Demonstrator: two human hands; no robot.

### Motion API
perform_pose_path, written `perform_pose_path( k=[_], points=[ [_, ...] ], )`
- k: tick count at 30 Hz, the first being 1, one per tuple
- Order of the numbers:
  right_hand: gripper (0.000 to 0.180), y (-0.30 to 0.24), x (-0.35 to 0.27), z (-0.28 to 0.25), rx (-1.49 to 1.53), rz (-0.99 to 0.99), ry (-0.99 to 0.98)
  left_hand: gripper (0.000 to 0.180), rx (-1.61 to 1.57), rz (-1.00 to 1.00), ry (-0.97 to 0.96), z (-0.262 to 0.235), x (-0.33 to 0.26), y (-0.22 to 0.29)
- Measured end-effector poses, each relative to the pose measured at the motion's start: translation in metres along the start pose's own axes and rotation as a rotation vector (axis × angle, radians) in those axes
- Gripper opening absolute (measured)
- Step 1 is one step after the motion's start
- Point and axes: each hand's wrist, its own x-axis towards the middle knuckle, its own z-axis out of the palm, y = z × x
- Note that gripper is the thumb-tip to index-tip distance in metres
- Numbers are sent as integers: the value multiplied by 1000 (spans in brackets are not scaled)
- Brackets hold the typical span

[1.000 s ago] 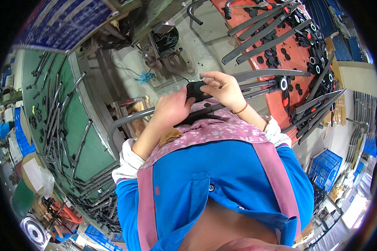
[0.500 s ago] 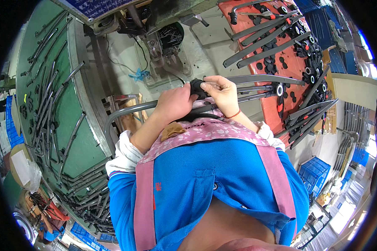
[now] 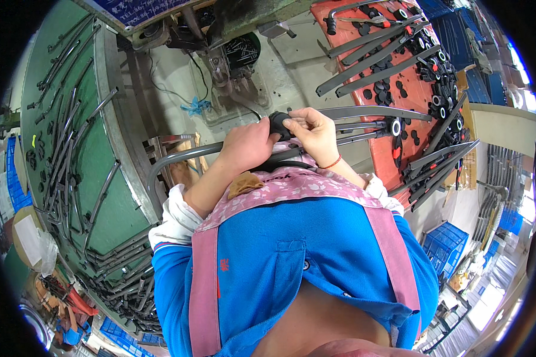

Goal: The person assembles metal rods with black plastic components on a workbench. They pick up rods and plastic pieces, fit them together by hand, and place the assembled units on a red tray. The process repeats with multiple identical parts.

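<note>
My left hand (image 3: pixel 248 144) is closed around the end of a bent grey metal tube (image 3: pixel 187 154), beside a round black plastic joint (image 3: pixel 279 126). On the joint's right side, the thumb and fingers of my right hand (image 3: pixel 313 135) are pinched against it. From behind my right hand, a flat grey bar (image 3: pixel 381 112) and thinner dark rods (image 3: pixel 360 134) run out to the right, over the edge of the red table. A white-ringed black round fitting (image 3: pixel 395 127) sits at the rods' far end. My fingers hide part of the joint.
The red table (image 3: pixel 354 95) at right carries grey bars, black caps and ringed fittings. A green table (image 3: pixel 116 196) at left holds many metal tubes. Ahead stands a machine (image 3: pixel 223 74), with a black bin of small metal pins (image 3: pixel 242 50). Blue crates (image 3: pixel 446 247) stand at lower right.
The fingers of my right hand have shifted slightly on the black joint. My left hand keeps its hold, and the tube and bars stay nearly where they were.
</note>
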Motion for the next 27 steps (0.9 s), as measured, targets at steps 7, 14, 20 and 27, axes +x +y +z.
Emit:
perform_pose_path(
  k=[7, 14, 20, 27],
  points=[
    [18, -7, 1, 1, -243, -288, 14, 31, 6, 9, 0, 2, 2, -3],
    [19, 2, 7, -4, -405, -442, 12, 30, 9, -3, -16, 2, 2, -2],
    [19, -2, 11, -6, -618, -475, 57, 30, -4, -39, -25, -2, 3, 3],
    [16, -3, 27, -16, -484, -370, -139, 34, 17, -93, -116, -5, 2, 9]
  ],
)
